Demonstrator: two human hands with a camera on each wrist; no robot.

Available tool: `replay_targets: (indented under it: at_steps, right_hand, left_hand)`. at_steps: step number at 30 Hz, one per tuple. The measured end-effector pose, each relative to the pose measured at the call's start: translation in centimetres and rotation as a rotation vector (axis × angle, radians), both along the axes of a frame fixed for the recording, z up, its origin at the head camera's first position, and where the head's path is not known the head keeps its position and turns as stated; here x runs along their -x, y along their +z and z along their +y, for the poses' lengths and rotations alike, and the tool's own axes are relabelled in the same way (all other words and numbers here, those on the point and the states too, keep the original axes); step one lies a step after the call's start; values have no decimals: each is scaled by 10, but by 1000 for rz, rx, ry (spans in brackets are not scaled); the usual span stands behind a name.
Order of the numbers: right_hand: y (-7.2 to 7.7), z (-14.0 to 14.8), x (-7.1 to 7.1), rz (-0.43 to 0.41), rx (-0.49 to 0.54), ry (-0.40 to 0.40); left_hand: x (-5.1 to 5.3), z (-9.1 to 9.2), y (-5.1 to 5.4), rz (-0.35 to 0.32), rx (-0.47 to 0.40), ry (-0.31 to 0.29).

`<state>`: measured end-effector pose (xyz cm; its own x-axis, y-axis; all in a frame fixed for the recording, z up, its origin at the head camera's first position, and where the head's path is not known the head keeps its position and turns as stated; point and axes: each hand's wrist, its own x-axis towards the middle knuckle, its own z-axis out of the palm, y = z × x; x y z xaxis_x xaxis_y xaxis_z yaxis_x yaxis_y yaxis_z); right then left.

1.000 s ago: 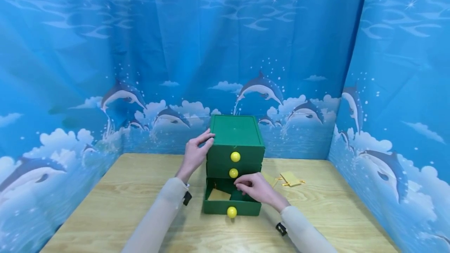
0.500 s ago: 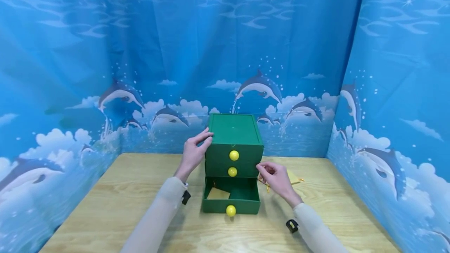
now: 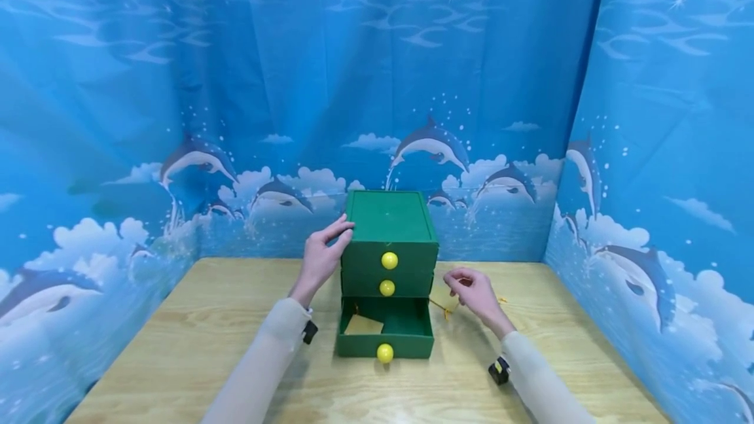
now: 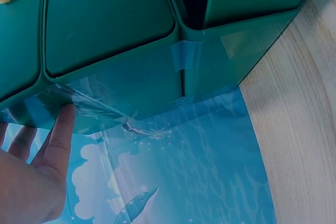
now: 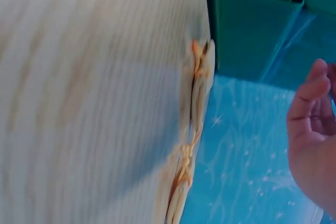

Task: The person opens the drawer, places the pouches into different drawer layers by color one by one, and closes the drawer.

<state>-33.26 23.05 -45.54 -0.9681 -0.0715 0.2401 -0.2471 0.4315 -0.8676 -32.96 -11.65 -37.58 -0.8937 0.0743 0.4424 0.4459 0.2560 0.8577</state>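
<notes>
A green drawer cabinet [image 3: 391,218] with round yellow knobs stands on the table, its bottom drawer [image 3: 406,347] pulled out. In that drawer's left part lies a small yellow drawstring pouch [image 3: 364,326]. My left hand [image 3: 321,257] rests its fingers against the cabinet's upper left side; the left wrist view shows a fingertip [image 4: 67,114] touching the wall. To the right of the cabinet, my right hand [image 3: 477,293] hovers with bent fingers and holds nothing visible. Beneath it lie yellow pouches [image 3: 443,296], partly hidden by the hand; two pouches [image 5: 202,93] show edge-on in the right wrist view.
The upper two drawers are closed, with yellow knobs [image 3: 389,260] facing me. A light wood table [image 3: 235,345] carries everything. Blue dolphin-printed curtains [image 3: 294,116] close off the back and the sides.
My right hand has left the pulled-out drawer and moved right, to above the pouches beside the cabinet. The left hand keeps its place on the cabinet's side.
</notes>
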Motion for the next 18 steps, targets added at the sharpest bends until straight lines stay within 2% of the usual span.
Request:
replay_targets:
  at_steps: [1,3,6,7,8,10,18]
  right_hand:
    - [4,1,-2,-23,-16,23]
    - [2,4,1,-51,-49,65]
    - [-1,8,5,-74,-118,136]
    - [-2,9,7,-79,-143,150]
    - [-8,11,11,-84,-157,161]
    - [-10,12,13,-99,-190,183]
    - [-18,14,20,-136,-303,188]
  left_hand:
    - [0,0,0,4,-2,0]
    - [0,0,-1,6,-3,5]
    - [1,1,-3,37,-5,19]
    - [4,0,-6,49,-7,22]
    - [4,0,-6,53,-6,21]
    - [5,0,-6,59,-6,22]
    - [4,0,-6,56,-9,29]
